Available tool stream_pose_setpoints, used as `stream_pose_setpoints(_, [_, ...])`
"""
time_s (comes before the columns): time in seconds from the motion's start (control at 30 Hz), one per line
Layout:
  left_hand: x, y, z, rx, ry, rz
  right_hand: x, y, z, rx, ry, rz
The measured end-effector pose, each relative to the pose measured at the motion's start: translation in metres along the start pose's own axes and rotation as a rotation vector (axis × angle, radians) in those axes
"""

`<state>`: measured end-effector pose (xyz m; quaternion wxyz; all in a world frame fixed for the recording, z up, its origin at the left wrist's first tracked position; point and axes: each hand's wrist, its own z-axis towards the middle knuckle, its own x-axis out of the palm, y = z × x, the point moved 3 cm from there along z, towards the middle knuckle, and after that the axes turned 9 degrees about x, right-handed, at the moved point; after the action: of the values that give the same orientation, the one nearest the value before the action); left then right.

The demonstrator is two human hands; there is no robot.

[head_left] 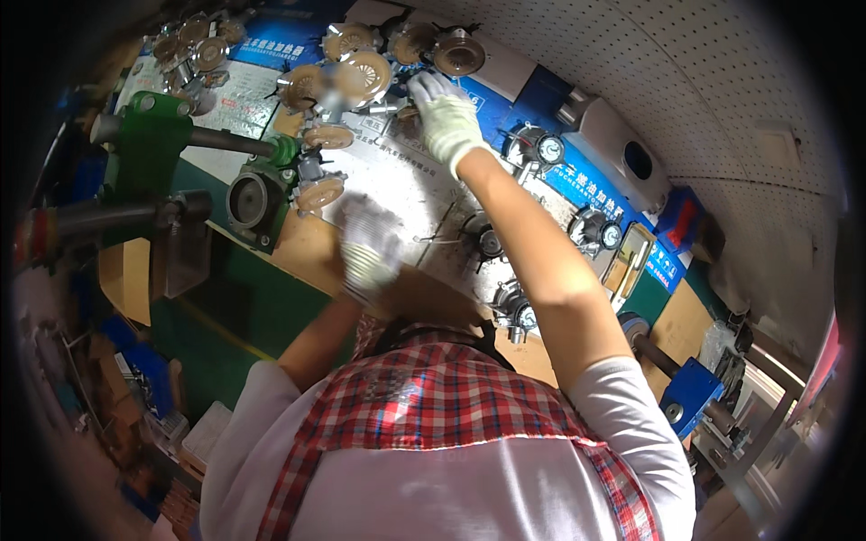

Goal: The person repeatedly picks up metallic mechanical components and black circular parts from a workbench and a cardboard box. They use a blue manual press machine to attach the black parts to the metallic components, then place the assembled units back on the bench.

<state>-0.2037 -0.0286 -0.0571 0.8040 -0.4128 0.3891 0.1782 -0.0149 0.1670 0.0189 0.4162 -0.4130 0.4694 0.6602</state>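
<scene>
My right hand [446, 122], in a white knit glove, reaches to the far side of the bench. Its fingers stretch out beside a group of round metal parts with tan, finned discs [458, 56]; no held part shows in them. My left hand [372, 248], gloved too, hovers over the near edge of the bench, its fingers smeared by motion. Near it lies another tan-disc part [320, 192]. Dark round assemblies with clear-faced fronts [534, 147] stand to the right of my right hand and along my right forearm.
A green press-like fixture [144, 135] with a steel shaft stands at the left. More tan-disc parts [210, 54] sit at the far left. A silver-grey housing [618, 149] lies at the far right, before a perforated panel [704, 81]. A blue clamp [693, 397] is at the lower right.
</scene>
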Motion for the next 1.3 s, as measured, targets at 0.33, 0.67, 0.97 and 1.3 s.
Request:
stream_pose_setpoints(0.33, [-0.053, 0.072, -0.004, -0.233, 0.188, 0.325, 0.019, -0.019, -0.057, -0.182, 0.368, -0.254])
stream_pose_setpoints(0.67, [0.016, -0.030, -0.097, 0.153, 0.481, 0.045, 0.016, -0.061, -0.166, 0.086, 1.132, -0.380])
stream_pose_setpoints(0.97, [-0.090, 0.067, -0.017, 0.126, 0.106, 0.337, -0.037, 0.043, 0.001, 0.141, 1.187, -0.251])
stream_pose_setpoints(1.3, [-0.095, 0.145, 0.135, -0.193, 0.482, 0.591, 0.029, 0.039, 0.060, 0.139, 0.745, 0.329])
